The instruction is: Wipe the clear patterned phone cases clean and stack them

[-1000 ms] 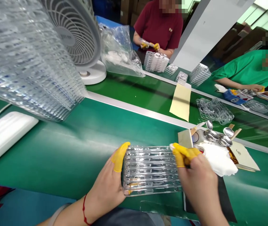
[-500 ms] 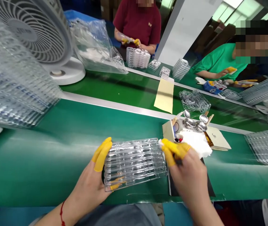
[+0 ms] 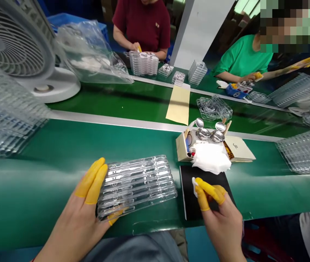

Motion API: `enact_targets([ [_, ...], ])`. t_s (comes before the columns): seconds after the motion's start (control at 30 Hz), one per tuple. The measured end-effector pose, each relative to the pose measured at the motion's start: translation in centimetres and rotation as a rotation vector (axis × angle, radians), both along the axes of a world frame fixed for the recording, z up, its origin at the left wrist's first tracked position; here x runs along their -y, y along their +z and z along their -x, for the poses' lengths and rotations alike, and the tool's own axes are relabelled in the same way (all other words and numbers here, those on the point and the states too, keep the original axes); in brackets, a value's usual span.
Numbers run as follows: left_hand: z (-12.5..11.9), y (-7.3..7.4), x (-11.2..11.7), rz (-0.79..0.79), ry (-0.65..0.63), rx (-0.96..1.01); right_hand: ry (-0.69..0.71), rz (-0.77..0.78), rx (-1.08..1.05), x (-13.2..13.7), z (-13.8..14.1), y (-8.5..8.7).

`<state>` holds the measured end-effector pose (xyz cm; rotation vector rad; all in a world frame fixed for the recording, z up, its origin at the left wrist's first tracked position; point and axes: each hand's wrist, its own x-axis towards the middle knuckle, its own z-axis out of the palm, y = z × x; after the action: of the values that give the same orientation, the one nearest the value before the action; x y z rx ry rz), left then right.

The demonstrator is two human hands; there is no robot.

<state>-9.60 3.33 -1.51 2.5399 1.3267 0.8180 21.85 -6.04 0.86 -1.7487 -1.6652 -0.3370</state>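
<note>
The left hand (image 3: 81,214), in yellow finger cots, grips the left end of a stack of clear plastic trays (image 3: 138,183): fingers on its far side, thumb tucked under the near side. The stack lies flat on the green table (image 3: 48,174), close to the near edge. The right hand (image 3: 221,218) is apart from the stack, over a black mat (image 3: 190,203) just to its right at the near edge. Its fingers are pinched narrow, with a small white bit (image 3: 194,181) at the tips. Just beyond the mat lies a white cloth (image 3: 210,160) against an open cardboard box (image 3: 181,150).
</note>
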Motion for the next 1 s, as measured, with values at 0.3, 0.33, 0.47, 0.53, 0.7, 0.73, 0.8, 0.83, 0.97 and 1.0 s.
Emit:
enact_targets([
  [0.3, -3.7, 4.6, -2.1, -0.135, -0.256, -0.254, 0.036, -0.039, -0.273, -0.6, -0.4, 0.4],
  [0.33, -4.7, 4.9, -2.2, -0.146, -0.269, -0.272, 0.089, -0.020, -0.300, -0.8, 0.4, 0.6],
  [0.47, -8.6, 5.2, -2.3, -0.138, -0.251, -0.347, 0.261, 0.008, -0.171, -1.1, 3.6, 1.0],
  [0.53, -9.7, 5.1, -2.2, -0.103, -0.219, -0.394, 0.212, -0.004, -0.057, -0.9, 3.7, 0.6],
  [0.7, -9.8, 5.2, -2.1, -0.068, -0.207, -0.407, -0.001, 0.029, -0.067, 0.4, -0.7, -0.9],
  [0.73, -9.5, 5.5, -2.1, -0.075, -0.205, -0.374, -0.011, 0.026, -0.107, 0.7, -1.6, -0.9],
  [0.8, -8.6, 6.0, -2.3, -0.050, -0.186, -0.244, -0.025, 0.027, -0.179, 1.0, -2.8, -0.5],
  [0.83, -8.1, 6.2, -2.3, -0.015, -0.173, -0.152, -0.031, 0.019, -0.211, 1.0, -3.0, -0.1],
  [0.97, -6.2, 5.9, -1.8, 0.108, -0.208, 0.161, -0.065, -0.054, -0.279, 0.1, -1.3, 2.6],
  [1.0, -5.9, 5.6, -1.7, 0.110, -0.222, 0.189, -0.049, -0.061, -0.270, -0.3, -0.3, 3.4],
])
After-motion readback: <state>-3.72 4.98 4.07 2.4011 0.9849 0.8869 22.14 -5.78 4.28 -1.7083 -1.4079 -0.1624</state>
